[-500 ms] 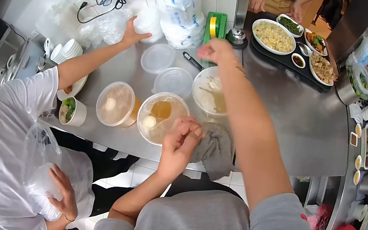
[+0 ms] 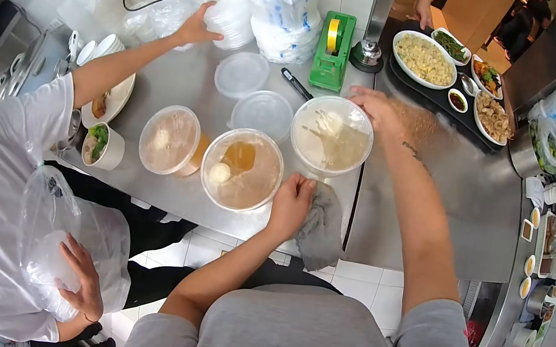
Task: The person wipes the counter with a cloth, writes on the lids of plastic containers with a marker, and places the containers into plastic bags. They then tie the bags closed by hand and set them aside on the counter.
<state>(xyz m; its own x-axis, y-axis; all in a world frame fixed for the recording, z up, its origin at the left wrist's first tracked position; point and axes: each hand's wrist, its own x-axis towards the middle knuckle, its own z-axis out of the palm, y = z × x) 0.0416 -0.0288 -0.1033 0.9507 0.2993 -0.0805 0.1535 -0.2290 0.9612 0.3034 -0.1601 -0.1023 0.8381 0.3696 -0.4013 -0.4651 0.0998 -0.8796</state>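
My right hand (image 2: pixel 373 108) curves its fingers around the far right rim of a round clear container (image 2: pixel 331 136) with a clear lid and pale, cloudy contents. My left hand (image 2: pixel 291 204) is closed, fingers curled together at the right edge of a second lidded container (image 2: pixel 242 169) holding a pale ball and an amber patch; what is inside the fingers is hidden. A grey cloth (image 2: pixel 323 227) lies just right of that hand. Further left stands a third lidded container (image 2: pixel 171 139). Two loose clear lids (image 2: pixel 242 76) lie behind the containers.
A green tape dispenser (image 2: pixel 332 53), black marker (image 2: pixel 297 83) and counter bell (image 2: pixel 367 54) sit at the back. Wrapped stacked containers (image 2: pixel 282 11) stand beside them. A black tray (image 2: pixel 408 83) carries dishes. At left, a co-worker's hand (image 2: pixel 198 27) reaches over the counter past a salad cup (image 2: pixel 104 147).
My right hand has come down from the tape dispenser to the right container's rim. My left hand has moved slightly right, beside the middle container. The co-worker's reaching arm stays nearly the same.
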